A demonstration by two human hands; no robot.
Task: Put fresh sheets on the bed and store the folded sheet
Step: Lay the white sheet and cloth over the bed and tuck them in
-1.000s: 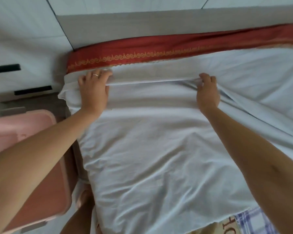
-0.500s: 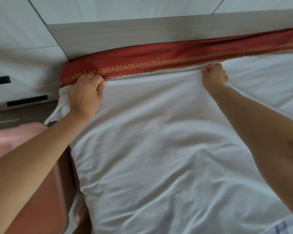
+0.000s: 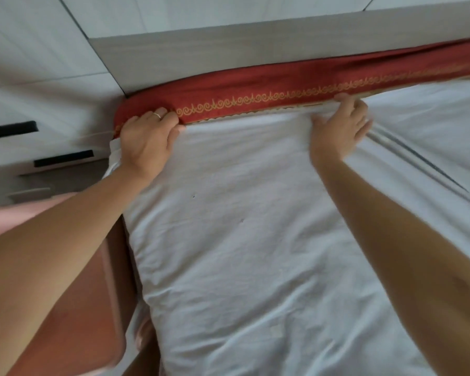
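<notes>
Near side first: the white sheet (image 3: 255, 240) lies spread over the mattress, creased, draping off the bed's left edge. Up at the head edge, the left hand (image 3: 147, 142) curls its fingers over the hem by the left corner. The right hand (image 3: 339, 128) bunches the hem further along, with diagonal folds running from it. Best play, I'd say: draw the hands apart to flatten that hem, then push it down against the red band (image 3: 255, 88) below the headboard (image 3: 228, 47). No lettering anywhere, only gold scrollwork. No folded sheet in view.

Sheet (image 3: 255, 240) on bed — headboard (image 3: 228, 55) behind, drawers (image 3: 38, 147) left.
</notes>
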